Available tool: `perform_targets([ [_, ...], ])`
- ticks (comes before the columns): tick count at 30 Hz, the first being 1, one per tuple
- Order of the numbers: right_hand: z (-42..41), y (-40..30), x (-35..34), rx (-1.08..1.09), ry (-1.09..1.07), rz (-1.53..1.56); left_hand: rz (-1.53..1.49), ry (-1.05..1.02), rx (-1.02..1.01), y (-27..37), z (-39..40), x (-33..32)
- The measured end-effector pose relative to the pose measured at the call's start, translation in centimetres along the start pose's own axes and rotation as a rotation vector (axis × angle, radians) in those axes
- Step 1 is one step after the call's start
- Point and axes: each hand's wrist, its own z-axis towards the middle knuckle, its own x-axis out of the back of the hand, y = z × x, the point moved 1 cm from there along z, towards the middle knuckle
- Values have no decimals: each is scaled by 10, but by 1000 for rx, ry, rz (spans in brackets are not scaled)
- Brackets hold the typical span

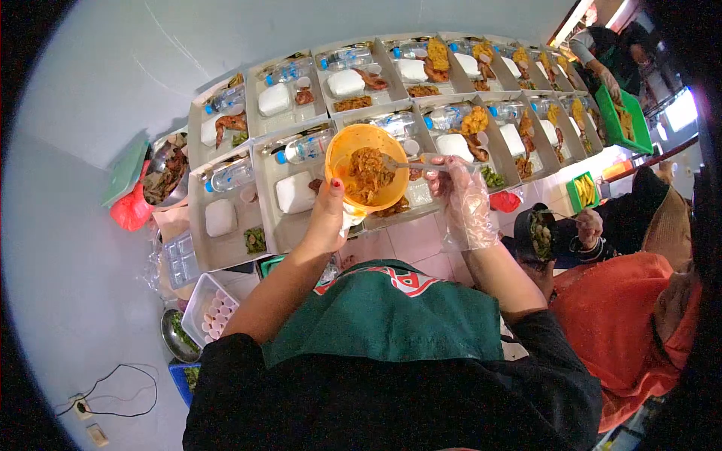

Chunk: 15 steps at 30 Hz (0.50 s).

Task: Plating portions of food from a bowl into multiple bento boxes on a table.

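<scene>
My bare left hand (327, 217) grips an orange plastic bowl (399, 191) from its near left side, with a white cloth or paper beneath. Shredded brownish-orange food (369, 172) lies in the bowl. In a clear plastic glove, my right hand (458, 189) holds the handle of a metal spoon or fork (414, 165), whose head rests in the food. Below the bowl are open cardboard meal boxes (265, 186) in two rows. They hold water bottles (304, 149), white wrapped packets (295, 193), small cups, and portions of chicken, shredded food or greens (255, 241). The bowl partly hides one box.
At left stand a metal bowl of chicken pieces (166, 175) and a white tub of small cups (197, 304). On the right, a person in orange (615, 327) holds a dark bowl of greens (536, 234). Another person reaches into a green basket (640, 132) at the far right.
</scene>
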Motion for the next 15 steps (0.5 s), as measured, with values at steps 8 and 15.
perform_targets([
  [8, 1, -21, 3, -4, -15, -69, -41, 11, 66, 1, -4, 0],
  [15, 2, -30, 8, 6, -23, -49, -48, 98, 115, -4, -7, 2],
])
